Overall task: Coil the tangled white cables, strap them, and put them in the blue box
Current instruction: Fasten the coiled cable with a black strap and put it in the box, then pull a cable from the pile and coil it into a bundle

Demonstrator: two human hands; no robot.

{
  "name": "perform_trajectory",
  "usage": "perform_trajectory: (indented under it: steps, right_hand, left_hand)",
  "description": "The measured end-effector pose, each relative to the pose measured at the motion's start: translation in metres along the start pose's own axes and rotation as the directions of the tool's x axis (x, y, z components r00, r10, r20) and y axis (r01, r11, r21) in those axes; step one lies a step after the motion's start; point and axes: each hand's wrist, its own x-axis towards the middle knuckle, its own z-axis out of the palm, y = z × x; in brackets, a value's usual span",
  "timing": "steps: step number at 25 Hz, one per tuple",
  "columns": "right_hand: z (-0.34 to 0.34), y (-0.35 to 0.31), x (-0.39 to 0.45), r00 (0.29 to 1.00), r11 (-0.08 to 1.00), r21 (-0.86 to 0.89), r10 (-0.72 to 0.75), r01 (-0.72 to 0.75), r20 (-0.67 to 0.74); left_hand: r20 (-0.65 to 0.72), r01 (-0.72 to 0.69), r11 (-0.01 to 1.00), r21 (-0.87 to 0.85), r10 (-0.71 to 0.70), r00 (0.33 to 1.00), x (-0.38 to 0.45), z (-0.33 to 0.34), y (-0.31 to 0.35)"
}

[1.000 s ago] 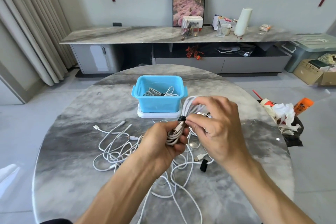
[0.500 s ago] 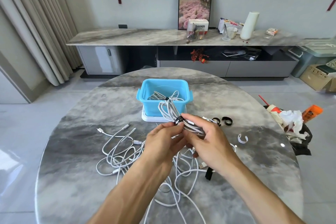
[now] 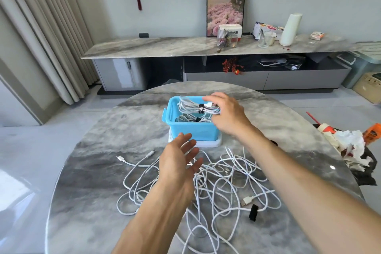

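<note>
My right hand [image 3: 227,116] grips a coiled white cable bundle [image 3: 192,107] bound by a black strap, holding it over the open top of the blue box [image 3: 191,131]. Another strapped coil [image 3: 186,119] lies inside the box. The box stands on a white lid [image 3: 216,144] at the middle of the round marble table [image 3: 99,171]. My left hand [image 3: 178,164] hovers with straight fingers and holds nothing, just in front of the box and above the tangle of loose white cables [image 3: 216,183] spread on the table.
A black strap [image 3: 253,212] lies on the table at the right of the tangle. A heap of rubbish [image 3: 350,148] sits off the table's right edge. A long marble sideboard [image 3: 185,47] with small items stands behind.
My right hand has carried the strapped coil away from me to above the blue box. My left hand has let go of it and now hovers open.
</note>
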Motion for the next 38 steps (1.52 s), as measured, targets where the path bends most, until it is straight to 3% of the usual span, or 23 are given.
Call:
perform_trajectory:
  steps: [1,3,9,13,17,20,21,22,23,24,25,26,28,31,33,35,38]
  right_hand:
    - [0.005,0.001,0.003,0.999,0.991,-0.136,0.006,0.000,0.043]
    - [0.012,0.005,-0.004,0.992,0.974,-0.226,0.023,0.004,0.120]
    - [0.007,0.055,-0.090,0.994,0.987,-0.160,0.034,-0.017,0.104]
    - [-0.021,0.080,-0.116,0.981,0.978,-0.092,0.191,-0.188,0.026]
    - [-0.033,0.098,-0.153,0.932,0.962,-0.216,0.227,-0.169,0.282]
    - [-0.041,0.100,-0.175,0.922,0.966,-0.174,0.238,-0.192,0.305]
    - [-0.041,0.098,-0.181,0.925,0.971,-0.132,0.232,-0.200,0.301]
    - [-0.040,0.095,-0.189,0.921,0.975,-0.097,0.223,-0.202,0.320]
    - [-0.037,0.091,-0.198,0.908,0.977,-0.077,0.211,-0.197,0.361]
    - [-0.034,0.087,-0.207,0.884,0.979,-0.092,0.202,-0.180,0.423]
    - [-0.029,0.084,-0.214,0.857,0.983,-0.119,0.180,-0.140,0.482]
    - [-0.025,0.082,-0.219,0.831,0.984,-0.151,0.157,-0.089,0.533]
    - [-0.020,0.078,-0.227,0.800,0.984,-0.172,0.131,-0.035,0.586]
    - [-0.020,0.074,-0.239,0.815,0.985,-0.159,0.150,-0.073,0.559]
    - [-0.023,0.069,-0.244,0.894,0.982,-0.162,0.159,-0.099,0.419]
    - [-0.025,0.068,-0.242,0.967,0.984,-0.090,0.170,-0.156,0.187]
    - [-0.024,0.069,-0.232,0.983,0.981,0.059,0.182,-0.184,0.034]
  left_hand:
    - [-0.005,0.001,1.000,0.000,-0.001,1.000,0.002,0.000,0.001]
    - [-0.005,0.002,1.000,0.012,-0.002,1.000,0.007,-0.002,0.001]
    - [0.055,0.033,0.994,0.107,-0.039,0.998,0.006,0.001,-0.012]
    - [0.076,0.069,0.966,0.249,-0.090,0.993,0.008,-0.002,-0.032]
    - [0.121,-0.001,0.922,0.388,-0.050,0.991,-0.002,0.001,-0.045]
    - [0.246,-0.134,0.859,0.494,0.010,0.969,-0.008,0.002,-0.049]
    - [0.301,-0.227,0.765,0.602,0.046,0.953,-0.007,0.001,-0.051]
    - [0.389,-0.374,0.536,0.757,0.090,0.917,-0.003,-0.003,-0.055]
    - [0.489,-0.494,0.197,0.847,0.080,0.869,-0.001,-0.008,-0.061]
    - [0.562,-0.556,-0.128,0.821,0.015,0.827,-0.001,-0.014,-0.068]
    - [0.575,-0.566,-0.333,0.754,-0.082,0.814,-0.002,-0.019,-0.076]
    - [0.553,-0.566,-0.438,0.699,-0.171,0.815,-0.002,-0.026,-0.085]
    - [0.556,-0.575,-0.533,0.621,-0.217,0.802,-0.004,-0.034,-0.099]
    - [0.631,-0.551,-0.592,0.588,-0.091,0.771,-0.001,-0.033,-0.107]
    - [0.652,-0.566,-0.507,0.651,-0.009,0.758,0.002,-0.024,-0.103]
    - [0.688,-0.625,-0.414,0.662,0.004,0.725,-0.001,-0.015,-0.095]
    - [0.750,-0.700,-0.332,0.633,0.037,0.661,-0.013,-0.009,-0.083]
